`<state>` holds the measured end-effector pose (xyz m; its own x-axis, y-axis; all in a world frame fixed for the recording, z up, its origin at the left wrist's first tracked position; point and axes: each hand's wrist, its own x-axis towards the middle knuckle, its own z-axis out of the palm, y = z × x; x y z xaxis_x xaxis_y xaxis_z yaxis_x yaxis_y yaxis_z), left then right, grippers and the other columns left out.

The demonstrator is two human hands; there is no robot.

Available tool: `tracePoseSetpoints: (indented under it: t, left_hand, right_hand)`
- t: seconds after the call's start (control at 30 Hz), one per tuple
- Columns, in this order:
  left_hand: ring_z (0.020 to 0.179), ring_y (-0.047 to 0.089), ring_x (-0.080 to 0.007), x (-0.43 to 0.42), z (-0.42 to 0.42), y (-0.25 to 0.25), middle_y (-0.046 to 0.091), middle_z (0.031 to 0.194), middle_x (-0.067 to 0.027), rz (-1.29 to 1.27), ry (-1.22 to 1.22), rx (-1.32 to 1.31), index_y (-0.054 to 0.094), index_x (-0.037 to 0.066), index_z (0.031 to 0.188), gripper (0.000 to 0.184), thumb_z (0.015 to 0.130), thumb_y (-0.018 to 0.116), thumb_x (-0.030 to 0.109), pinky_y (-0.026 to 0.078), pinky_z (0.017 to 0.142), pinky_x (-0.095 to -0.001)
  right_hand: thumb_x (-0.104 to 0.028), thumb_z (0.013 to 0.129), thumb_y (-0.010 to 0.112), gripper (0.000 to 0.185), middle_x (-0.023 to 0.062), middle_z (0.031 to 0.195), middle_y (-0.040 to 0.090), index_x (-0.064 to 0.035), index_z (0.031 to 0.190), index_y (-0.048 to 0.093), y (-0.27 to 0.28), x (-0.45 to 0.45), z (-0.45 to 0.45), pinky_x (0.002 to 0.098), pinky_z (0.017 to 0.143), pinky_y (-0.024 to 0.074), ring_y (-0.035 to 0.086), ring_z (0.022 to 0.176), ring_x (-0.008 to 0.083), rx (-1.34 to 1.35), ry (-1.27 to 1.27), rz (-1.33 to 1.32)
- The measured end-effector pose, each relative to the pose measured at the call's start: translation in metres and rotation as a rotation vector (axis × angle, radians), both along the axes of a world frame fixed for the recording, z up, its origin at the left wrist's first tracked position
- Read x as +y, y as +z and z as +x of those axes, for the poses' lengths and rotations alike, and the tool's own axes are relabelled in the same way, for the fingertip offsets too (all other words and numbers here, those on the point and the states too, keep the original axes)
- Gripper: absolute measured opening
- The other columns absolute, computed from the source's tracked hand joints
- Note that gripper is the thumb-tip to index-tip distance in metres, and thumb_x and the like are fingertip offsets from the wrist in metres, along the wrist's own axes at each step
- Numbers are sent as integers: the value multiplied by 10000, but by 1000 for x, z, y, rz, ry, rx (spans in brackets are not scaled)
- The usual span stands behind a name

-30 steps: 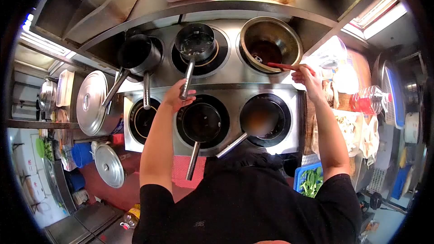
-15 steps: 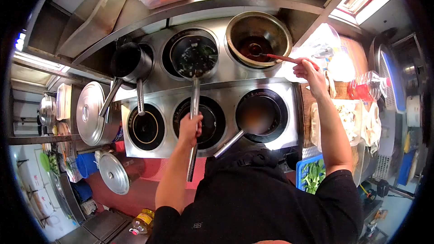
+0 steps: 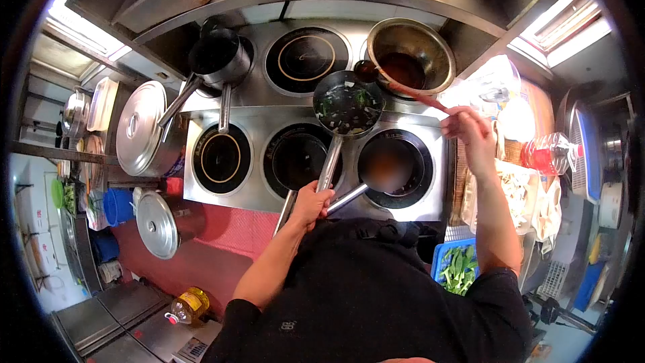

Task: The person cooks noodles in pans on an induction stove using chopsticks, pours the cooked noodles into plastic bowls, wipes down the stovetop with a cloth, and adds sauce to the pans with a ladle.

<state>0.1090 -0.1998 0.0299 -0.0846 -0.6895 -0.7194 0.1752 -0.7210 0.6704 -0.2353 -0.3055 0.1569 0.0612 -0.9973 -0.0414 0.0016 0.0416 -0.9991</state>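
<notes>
My left hand [image 3: 314,206] is closed around the long metal handle of a saucepan [image 3: 349,104], which holds dark liquid with green and white bits. The pan is raised above the stove between the back and front burners. My right hand [image 3: 468,131] grips the red handle of a ladle [image 3: 366,71]. Its dark bowl is over the near left rim of a large metal bowl [image 3: 378,42], close to the saucepan's upper right edge. Dark reddish liquid lies in that bowl. Below, a pan [image 3: 418,178] with blurred brownish contents rests on the front right burner, its handle near my left hand.
Another dark pan [image 3: 299,151] sits on the front middle burner. Dark pots [image 3: 218,54] stand at back left. Lidded stockpots [image 3: 141,128] are to the left. At right are a bottle of red liquid [image 3: 541,154], a food tray [image 3: 510,195] and a blue basket of greens [image 3: 459,269].
The saucepan has left the back middle burner and moved right in my left hand, toward the metal bowl. My right hand has lifted the ladle from inside the bowl to its left rim.
</notes>
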Motion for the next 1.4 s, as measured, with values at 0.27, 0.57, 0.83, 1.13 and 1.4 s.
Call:
tracePoseSetpoints:
  t: [0.27,0.57,0.83,1.13,1.4]
  left_hand:
    - [449,436,-79,18,9,2,508,650,0,-18,-42,-21,581,-12,1056,244,863,644,123,343,393,-219]
    - [452,439,-75,32,23,0,507,634,2,-48,-19,-2,584,-7,1075,243,873,634,119,349,395,-216]
    - [482,449,-44,63,82,29,514,650,17,-9,17,-26,601,6,1075,233,865,631,101,324,386,-187]
    - [483,456,-46,171,220,9,516,639,28,51,192,-174,622,38,1025,220,818,645,108,316,386,-199]
    - [501,485,-73,163,273,-62,528,642,33,130,361,-398,618,99,945,120,839,648,148,360,437,-249]
  right_hand:
    - [-59,986,495,190,80,949,661,31,1101,616,-21,31,44,275,781,519,626,822,140,682,386,-341]
    - [-230,999,488,261,105,916,674,-17,1078,617,-56,25,34,273,752,522,641,811,157,-398,7,353]
    - [-232,989,503,315,90,973,639,29,1144,584,-47,-21,-25,254,822,515,621,871,168,-524,-25,58]
    - [-218,977,560,320,127,1067,643,41,1165,585,-101,-81,-54,324,918,518,634,977,209,-288,-293,-15]
    - [-282,970,550,373,125,1029,658,33,1159,613,-126,-90,-52,298,896,525,641,946,186,-190,-329,65]
